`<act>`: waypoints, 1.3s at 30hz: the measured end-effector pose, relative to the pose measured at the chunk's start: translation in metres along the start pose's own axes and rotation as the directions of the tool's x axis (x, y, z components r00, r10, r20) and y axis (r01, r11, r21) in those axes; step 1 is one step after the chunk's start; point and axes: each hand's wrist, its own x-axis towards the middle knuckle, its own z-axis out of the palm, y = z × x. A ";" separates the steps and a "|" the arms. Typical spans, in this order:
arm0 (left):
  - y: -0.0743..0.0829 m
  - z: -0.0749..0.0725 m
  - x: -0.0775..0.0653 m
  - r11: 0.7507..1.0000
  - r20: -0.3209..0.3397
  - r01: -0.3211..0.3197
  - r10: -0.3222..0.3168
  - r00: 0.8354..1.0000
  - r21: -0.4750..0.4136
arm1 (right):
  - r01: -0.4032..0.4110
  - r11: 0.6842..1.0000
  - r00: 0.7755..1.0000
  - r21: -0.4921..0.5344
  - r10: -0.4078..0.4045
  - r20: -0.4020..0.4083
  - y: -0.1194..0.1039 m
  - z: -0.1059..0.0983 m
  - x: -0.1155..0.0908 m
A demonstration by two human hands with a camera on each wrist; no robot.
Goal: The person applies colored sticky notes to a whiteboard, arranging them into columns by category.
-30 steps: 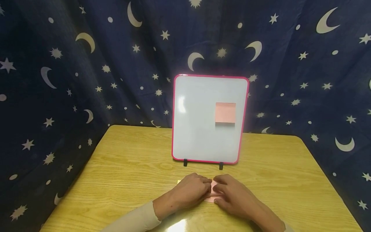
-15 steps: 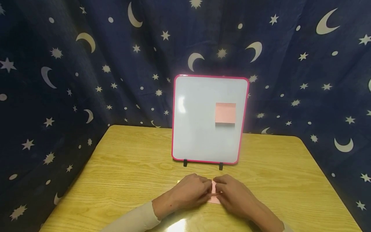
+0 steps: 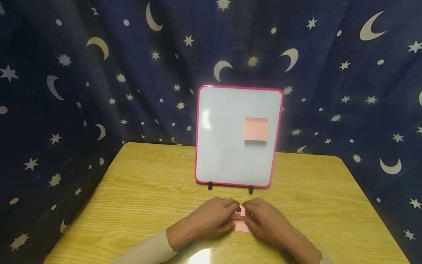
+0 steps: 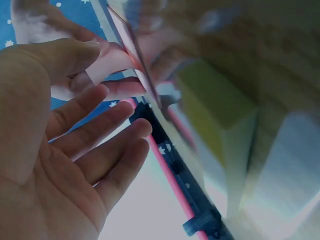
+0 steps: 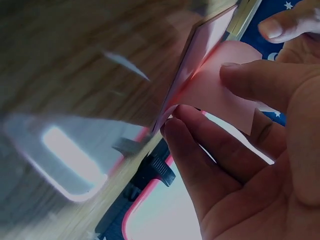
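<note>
On the table lies a pink sticky note pad [image 3: 241,226], between the two hands. Its top sheet [image 5: 215,85] curls up off the pad in the right wrist view. My right hand [image 3: 271,222] pinches that sheet, thumb on one face and fingers behind it. Facing it from the left is my left hand [image 3: 213,217], its fingers spread and loosely bent. In the left wrist view nothing shows between that hand's fingers. A thick yellow sticky pad [image 4: 215,107] stands out beside the pink one there; the left hand covers it in the head view.
Behind the hands a pink-framed whiteboard [image 3: 224,157] stands upright on black feet [image 3: 210,186]. A pink sticky note [image 3: 256,129] is stuck on its right half. The wooden table [image 3: 148,176] backs onto a dark blue curtain [image 3: 197,22] with moons and stars.
My left hand has shifted slightly left and its fingers have parted, showing more of the pink pad. The right hand stays almost in place at the pad.
</note>
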 end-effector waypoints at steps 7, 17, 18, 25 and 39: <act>0.004 -0.006 -0.005 0.997 -0.001 -0.020 0.020 1.000 0.077 | 0.008 0.999 1.000 0.052 -0.008 -0.002 0.001 -0.001 0.005; 0.013 -0.009 -0.009 0.986 -0.058 -0.098 0.106 0.993 0.133 | -0.074 0.994 0.997 0.080 0.071 0.034 0.007 -0.003 0.004; 0.014 -0.009 -0.009 0.985 -0.063 -0.102 0.111 0.992 0.138 | -0.077 0.994 0.997 0.082 0.074 0.037 0.007 -0.003 0.004; 0.019 -0.012 -0.010 0.977 -0.080 -0.108 0.124 0.989 0.183 | -0.083 0.991 0.996 0.108 0.079 0.044 0.011 -0.005 0.008; 0.027 -0.005 -0.011 0.958 -0.033 -0.204 0.215 0.976 0.202 | -0.144 0.969 0.980 0.200 0.111 0.168 0.019 -0.011 0.020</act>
